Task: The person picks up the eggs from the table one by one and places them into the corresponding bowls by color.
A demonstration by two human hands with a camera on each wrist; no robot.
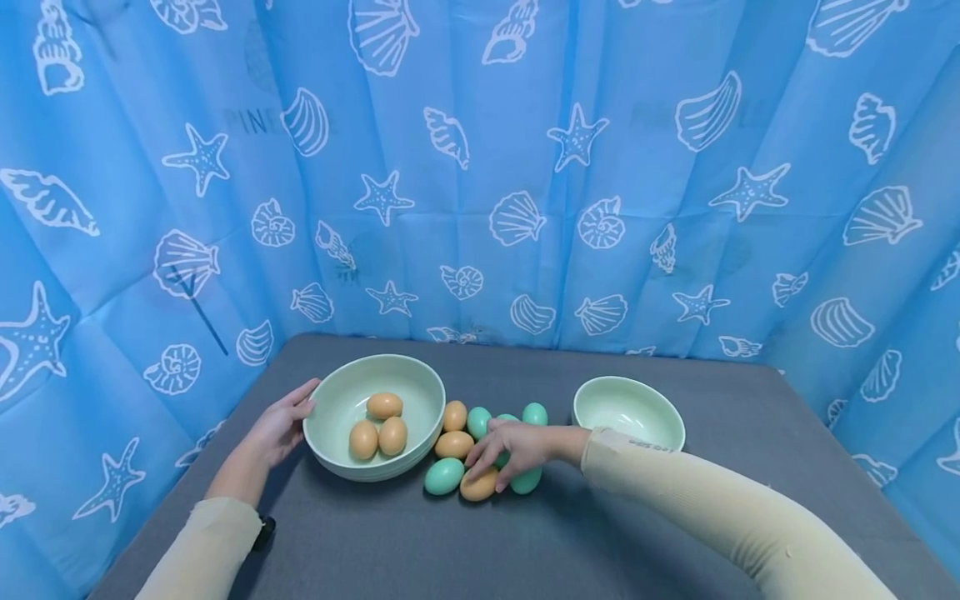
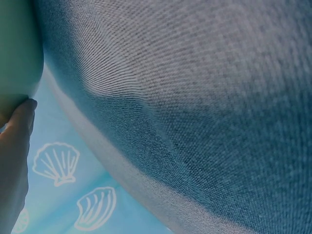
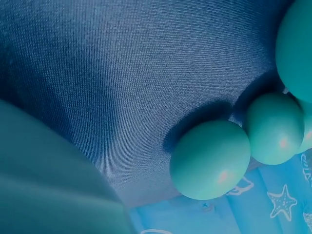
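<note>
My left hand (image 1: 279, 423) holds the left rim of a large pale green bowl (image 1: 337, 454); the bowl's outer wall (image 2: 17, 53) and a finger on it show in the left wrist view. Three brown eggs (image 1: 384, 406) lie inside that bowl. On the table to its right, my right hand (image 1: 517, 448) pinches a brown egg (image 1: 478, 485) between fingers and thumb. Two other brown eggs (image 1: 453, 444) rest beside the bowl. Several green eggs (image 1: 444, 477) lie around and partly beneath the right hand. The right wrist view shows green eggs (image 3: 210, 160), but not the pinched one.
A smaller pale green bowl (image 1: 626, 404) stands to the right, partly hidden by the right sleeve (image 1: 705, 492). Dark grey cloth covers the table (image 1: 405, 542). Behind and beside it hangs a blue curtain (image 1: 480, 183) with white shell and starfish prints.
</note>
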